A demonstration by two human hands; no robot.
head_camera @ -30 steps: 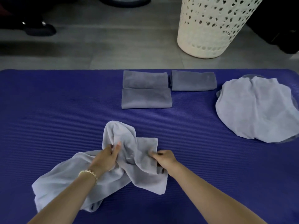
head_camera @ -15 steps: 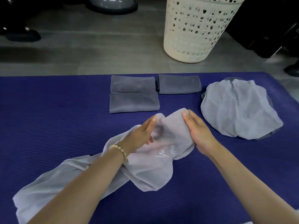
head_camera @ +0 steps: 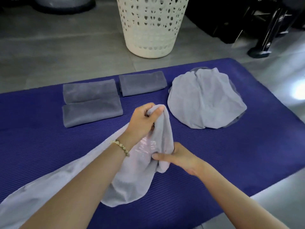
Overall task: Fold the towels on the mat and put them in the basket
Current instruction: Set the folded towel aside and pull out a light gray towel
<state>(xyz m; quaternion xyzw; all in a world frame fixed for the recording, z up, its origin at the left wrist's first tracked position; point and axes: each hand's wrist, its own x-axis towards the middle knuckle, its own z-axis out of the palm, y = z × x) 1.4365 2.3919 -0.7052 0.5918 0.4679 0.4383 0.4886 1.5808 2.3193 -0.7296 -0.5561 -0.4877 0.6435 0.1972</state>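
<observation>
Towel end cut off lower left; basket rim beyond top edge.

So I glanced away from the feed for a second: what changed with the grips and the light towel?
The left grip went from spreading the light towel to clutching its bunched top end, raised off the mat. The right grip came back toward the person and now holds the towel lower down. The three folded grey towels, the loose heap and the basket stayed put.
</observation>
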